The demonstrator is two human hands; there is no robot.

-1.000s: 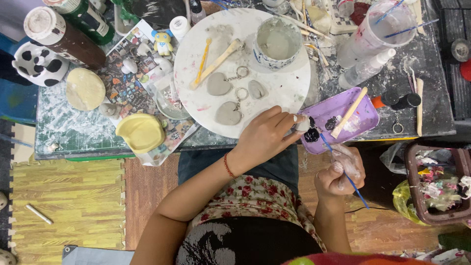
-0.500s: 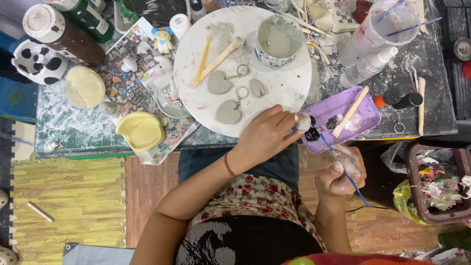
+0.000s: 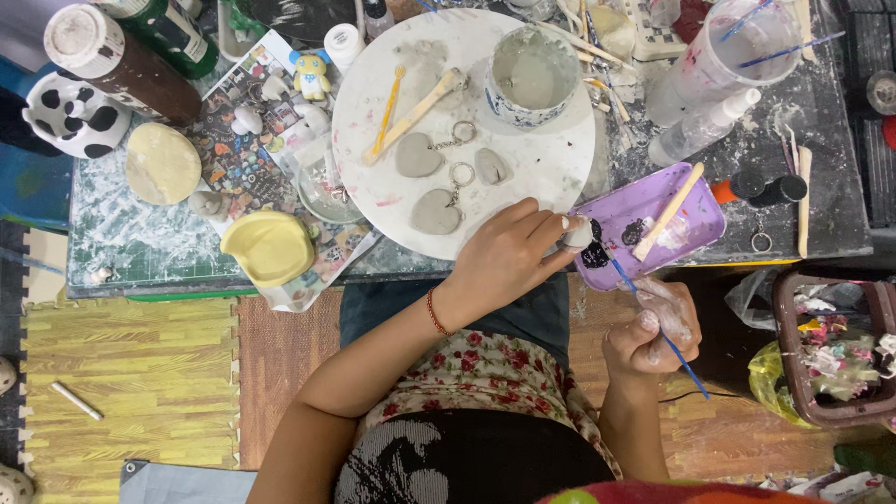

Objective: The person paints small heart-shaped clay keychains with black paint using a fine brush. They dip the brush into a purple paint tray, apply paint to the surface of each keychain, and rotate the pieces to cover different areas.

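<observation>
My left hand (image 3: pixel 509 257) pinches a small pale clay piece (image 3: pixel 577 232) at the edge of the purple tray (image 3: pixel 698 224). My right hand (image 3: pixel 653 327), smeared with white, grips a thin blue paintbrush (image 3: pixel 653 322) whose tip reaches the black paint on that tray. A wooden stick (image 3: pixel 668 212) lies across the tray. On the round white board (image 3: pixel 551 159) lie three grey clay shapes with key rings, two of them hearts (image 3: pixel 435 211), plus a yellow-handled tool (image 3: pixel 389 108) and a wooden tool (image 3: pixel 415 114).
A grey-filled cup (image 3: pixel 534 77) stands on the board. To the left are a yellow lid (image 3: pixel 270 246), a round clay disc (image 3: pixel 162 163), a panda mug (image 3: pixel 77 116), bottles and a small blue figurine (image 3: pixel 311 75). A clear container with brushes (image 3: pixel 723 51) stands at right; a basket (image 3: pixel 835 350) sits on the floor.
My right hand with the brush has shifted slightly; the brush tip now sits at the black paint on the tray. My left hand stays in place with the clay piece.
</observation>
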